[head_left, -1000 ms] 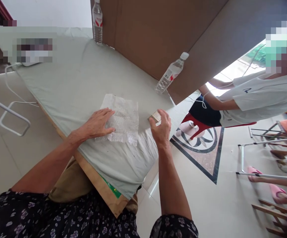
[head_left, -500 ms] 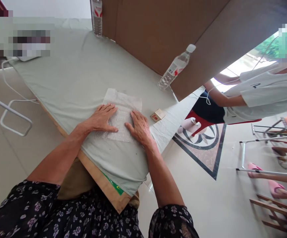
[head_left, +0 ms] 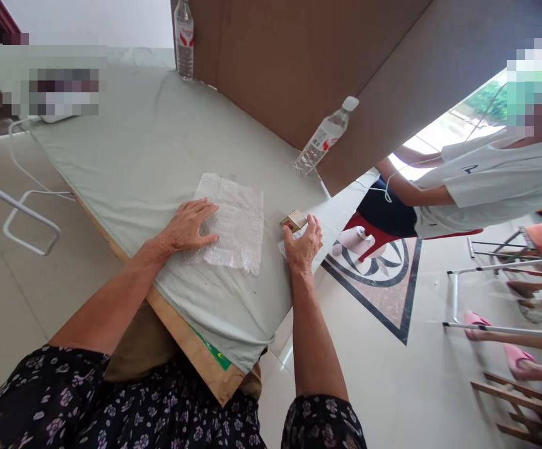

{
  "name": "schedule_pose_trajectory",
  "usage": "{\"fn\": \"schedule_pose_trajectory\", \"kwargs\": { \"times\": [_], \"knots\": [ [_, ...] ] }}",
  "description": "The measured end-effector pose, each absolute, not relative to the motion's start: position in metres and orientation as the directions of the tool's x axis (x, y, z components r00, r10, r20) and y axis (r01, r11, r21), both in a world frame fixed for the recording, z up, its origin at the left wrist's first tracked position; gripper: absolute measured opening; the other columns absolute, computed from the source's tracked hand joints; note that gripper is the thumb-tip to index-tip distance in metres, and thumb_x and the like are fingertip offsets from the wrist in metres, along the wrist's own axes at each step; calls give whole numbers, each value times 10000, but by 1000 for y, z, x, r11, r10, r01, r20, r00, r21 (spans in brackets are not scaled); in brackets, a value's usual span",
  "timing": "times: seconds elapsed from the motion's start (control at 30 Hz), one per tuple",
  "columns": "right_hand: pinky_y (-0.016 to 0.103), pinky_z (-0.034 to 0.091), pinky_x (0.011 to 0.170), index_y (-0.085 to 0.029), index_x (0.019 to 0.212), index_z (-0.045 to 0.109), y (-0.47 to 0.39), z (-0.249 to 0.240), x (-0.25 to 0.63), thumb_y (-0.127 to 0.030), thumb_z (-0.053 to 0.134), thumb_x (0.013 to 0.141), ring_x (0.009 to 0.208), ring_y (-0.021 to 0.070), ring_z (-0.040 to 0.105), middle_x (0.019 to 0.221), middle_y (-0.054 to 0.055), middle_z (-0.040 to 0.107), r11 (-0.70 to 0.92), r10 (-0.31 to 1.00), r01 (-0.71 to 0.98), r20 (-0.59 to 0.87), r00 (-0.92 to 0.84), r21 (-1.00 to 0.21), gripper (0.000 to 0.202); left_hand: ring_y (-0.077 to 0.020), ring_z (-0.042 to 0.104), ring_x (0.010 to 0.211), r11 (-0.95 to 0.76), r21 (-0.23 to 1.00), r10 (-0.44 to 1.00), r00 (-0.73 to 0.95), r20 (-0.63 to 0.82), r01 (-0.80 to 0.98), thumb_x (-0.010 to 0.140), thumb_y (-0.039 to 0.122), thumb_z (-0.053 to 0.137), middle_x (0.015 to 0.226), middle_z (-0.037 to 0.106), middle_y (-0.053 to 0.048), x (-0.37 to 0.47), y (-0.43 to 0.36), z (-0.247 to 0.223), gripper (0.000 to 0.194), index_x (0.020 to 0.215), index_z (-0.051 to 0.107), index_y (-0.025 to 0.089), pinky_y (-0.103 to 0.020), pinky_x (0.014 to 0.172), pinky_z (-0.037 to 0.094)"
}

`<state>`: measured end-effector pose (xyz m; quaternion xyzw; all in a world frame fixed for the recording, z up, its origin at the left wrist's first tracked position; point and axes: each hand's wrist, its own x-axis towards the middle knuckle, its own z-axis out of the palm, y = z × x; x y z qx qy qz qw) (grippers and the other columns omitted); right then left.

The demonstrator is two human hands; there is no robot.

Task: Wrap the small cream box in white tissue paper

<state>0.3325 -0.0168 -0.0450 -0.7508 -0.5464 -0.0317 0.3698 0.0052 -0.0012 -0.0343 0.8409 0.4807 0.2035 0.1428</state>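
Pale tiled floor (head_left: pixel 368 374), white wall (head_left: pixel 102 22)

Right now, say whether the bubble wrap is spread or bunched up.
Spread: the bubble wrap lies flat on the pale tablecloth, the left hand on its left side. Whether it is doubled, I cannot tell.

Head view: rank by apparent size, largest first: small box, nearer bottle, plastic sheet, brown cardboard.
1. Brown cardboard
2. Plastic sheet, partly covered by a hand
3. Nearer bottle
4. Small box

The table (head_left: pixel 221 382) (cloth-covered) bears bubble wrap (head_left: pixel 240 224) and two bottles (head_left: pixel 185 47) (head_left: pixel 321 143).
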Motion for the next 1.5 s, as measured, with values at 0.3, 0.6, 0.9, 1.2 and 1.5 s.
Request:
{"fn": "schedule_pose_trajectory", "kwargs": {
  "times": [0.3, 0.6, 0.9, 1.2, 1.5],
  "knots": [
    [473, 390, 1220, -203, 1439, 577, -1, -16, 231, -325, 558, 999, 1481, 270, 484, 1589, 139, 539, 423, 874, 850, 389, -291, -315, 457, -406, 320, 1588, -449, 328, 891, 443, 98, 831, 818, 567, 674, 1675, 413, -203, 13, -5, -34, 860, 1547, 493, 149, -581, 1302, 215],
    [550, 415, 1159, -98, 1287, 678, 28, -7, 250, -310, 572, 1015, 1418, 374, 529, 1485, 240, 610, 244, 968, 961, 90, -234, -127, 360, -413, 281, 1601, -437, 327, 892, 451, 35, 838, 810, 607, 674, 1698, 370, -206, 15, -4, -31, 912, 1563, 460, 139, -582, 1315, 173],
    [532, 397, 1190, -230, 1368, 666, -66, -27, 260, -383, 604, 999, 1442, 316, 528, 1535, 127, 609, 456, 889, 847, 183, -419, -274, 404, -400, 283, 1601, -437, 380, 890, 452, 56, 815, 799, 623, 689, 1692, 383, -194, 11, -3, -32, 917, 1559, 461, 162, -573, 1314, 170],
    [582, 425, 1110, -223, 1270, 668, -44, -7, 347, -341, 634, 894, 1313, 329, 586, 1426, 142, 652, 105, 891, 907, 444, 97, -408, 396, -366, 353, 1566, -472, 470, 881, 395, 258, 746, 812, 404, 596, 1613, 509, -136, 2, 3, -38, 729, 1507, 517, 200, -568, 1280, 249],
    [507, 539, 984, -171, 1237, 665, 3, -28, 350, -385, 701, 801, 1106, 288, 672, 1221, 152, 740, 63, 934, 781, 312, 173, -621, 487, -386, 439, 1488, -472, 419, 881, 434, 188, 776, 730, 340, 559, 1528, 580, -136, 0, 1, -36, 753, 1471, 555, 209, -568, 1255, 276]
  ]
}}
